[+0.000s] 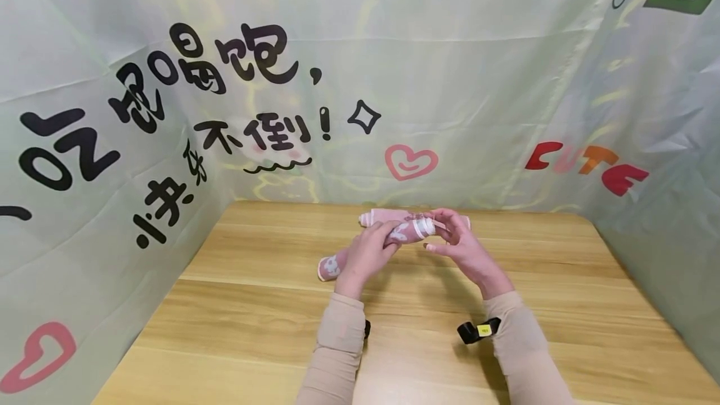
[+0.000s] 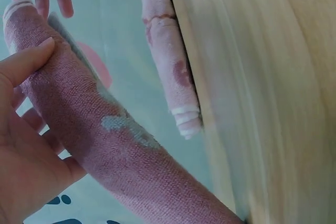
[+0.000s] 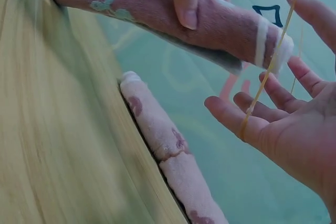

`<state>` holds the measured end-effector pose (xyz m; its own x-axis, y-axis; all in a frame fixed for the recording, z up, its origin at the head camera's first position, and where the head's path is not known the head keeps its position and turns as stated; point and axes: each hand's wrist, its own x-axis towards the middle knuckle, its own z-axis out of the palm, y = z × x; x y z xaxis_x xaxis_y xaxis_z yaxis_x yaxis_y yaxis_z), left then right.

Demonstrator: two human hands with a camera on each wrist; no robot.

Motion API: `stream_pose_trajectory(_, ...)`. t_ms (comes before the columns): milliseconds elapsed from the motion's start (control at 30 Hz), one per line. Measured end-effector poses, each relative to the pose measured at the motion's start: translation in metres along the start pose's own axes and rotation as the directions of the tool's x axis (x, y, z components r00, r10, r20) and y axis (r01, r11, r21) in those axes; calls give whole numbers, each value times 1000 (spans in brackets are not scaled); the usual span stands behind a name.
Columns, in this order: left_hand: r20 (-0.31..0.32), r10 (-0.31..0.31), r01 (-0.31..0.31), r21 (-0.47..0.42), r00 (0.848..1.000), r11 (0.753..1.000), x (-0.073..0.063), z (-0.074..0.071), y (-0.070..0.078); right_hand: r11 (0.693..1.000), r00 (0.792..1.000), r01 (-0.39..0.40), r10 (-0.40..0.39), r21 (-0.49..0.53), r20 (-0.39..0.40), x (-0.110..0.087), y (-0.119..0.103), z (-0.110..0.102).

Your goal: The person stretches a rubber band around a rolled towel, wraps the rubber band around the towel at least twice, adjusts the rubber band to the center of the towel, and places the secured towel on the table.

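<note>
My left hand [image 1: 367, 254] grips a rolled dark pink towel [image 2: 110, 108] with pale blue patterns and a white-edged end. The roll slants up from the table, its lower end at the wood and its upper end toward my right hand [image 1: 469, 255]. In the right wrist view, a thin yellow rubber band [image 3: 270, 66] stretches between the spread thumb and fingers of that hand, crossing the roll's white end. Behind both hands lies a second rolled towel [image 3: 176, 153], lighter pink, with a band round its middle.
The wooden table [image 1: 253, 317] has a printed cloth backdrop [image 1: 478, 80] along its back and sides. The lighter roll lies close to the table's far edge. A black wrist camera [image 1: 475, 330] sits by the right sleeve.
</note>
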<state>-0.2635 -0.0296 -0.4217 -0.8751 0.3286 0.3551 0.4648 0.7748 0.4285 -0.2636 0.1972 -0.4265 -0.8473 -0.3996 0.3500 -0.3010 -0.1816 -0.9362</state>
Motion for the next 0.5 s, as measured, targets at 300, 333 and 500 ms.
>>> stream_pose_trajectory(300, 4, 43, -43, -44, 999, 998, 0, 3, 4, 992, 999, -11, 8, -123, -31, 3, 1, 8)
stream_pose_trajectory(333, 6, 57, -56, -48, 998, 997, 0, 3, 5, 991, 999, -14, 9, -132, -32, 3, 1, 8)
stream_pose_trajectory(500, 15, 116, -115, -45, 993, 992, 0, 8, 8, 989, 998, -64, 59, -133, -38, 2, 2, 9)
